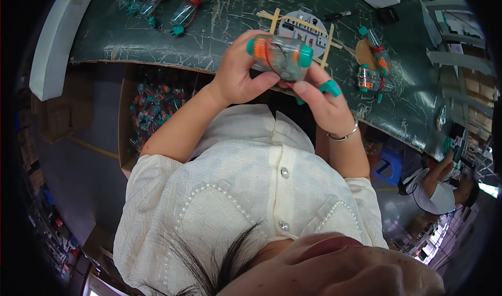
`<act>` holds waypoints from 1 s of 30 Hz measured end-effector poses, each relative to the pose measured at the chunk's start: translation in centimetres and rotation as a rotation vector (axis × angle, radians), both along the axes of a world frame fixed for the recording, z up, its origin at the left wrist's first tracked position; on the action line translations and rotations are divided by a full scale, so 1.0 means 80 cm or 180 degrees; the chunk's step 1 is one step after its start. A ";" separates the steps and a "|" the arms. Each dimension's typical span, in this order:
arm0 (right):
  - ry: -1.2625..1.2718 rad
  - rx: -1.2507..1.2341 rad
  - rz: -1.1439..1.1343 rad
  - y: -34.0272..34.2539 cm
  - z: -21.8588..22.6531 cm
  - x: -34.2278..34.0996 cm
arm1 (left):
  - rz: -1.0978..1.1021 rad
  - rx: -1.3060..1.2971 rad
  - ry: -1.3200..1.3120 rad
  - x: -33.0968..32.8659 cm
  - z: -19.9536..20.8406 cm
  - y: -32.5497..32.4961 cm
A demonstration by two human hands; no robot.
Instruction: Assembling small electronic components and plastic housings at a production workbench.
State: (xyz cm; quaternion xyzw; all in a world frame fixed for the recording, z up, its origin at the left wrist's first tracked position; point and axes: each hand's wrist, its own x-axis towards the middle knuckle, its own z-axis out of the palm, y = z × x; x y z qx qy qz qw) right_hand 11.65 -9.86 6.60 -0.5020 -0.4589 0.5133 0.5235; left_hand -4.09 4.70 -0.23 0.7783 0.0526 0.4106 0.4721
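Far L: a long white panel (61, 42) sits at the end of the green counter (123, 31), which is scratched up pretty bad. Next to it, a bunch of clear bottles (152, 2) w/ red wire wrapped round them lies near the back, plus one more bottle (187, 9) just beside, w/ a green plug at its wire end. Below the counter's front edge there's an open carton (125, 139) w/ a big pile of similar green/orange/clear pcs in it.

Middle: L hand (241, 71) is closed round the main thing, a clear bottle unit (285, 63) w/ orange bits inside, green ends and red wire. It's held sideways abv the front edge, well off the surface afaict. R hand (328, 106) is at the unit's R end, thumb by the red wire underneath; can't tell how tight it grips bc the fingers are partly hidden. Smth green (330, 88) is on its fingers, plus a bracelet (343, 135) on the wrist.

Behind the hands: a round grey plate (308, 29) w/ yellowish strips (329, 43) around it, then a black marker (341, 15).

R side: 2 more wired bottles (370, 80) near a brown disc (365, 54). Lower down, a blue stool (388, 165) and a co-worker (436, 194) in a light top, far R.
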 end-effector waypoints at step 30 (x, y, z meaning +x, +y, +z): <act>0.1195 -0.1093 0.0477 0.004 -0.021 -0.012 | 0.0834 -0.0660 0.0207 0.015 0.008 -0.020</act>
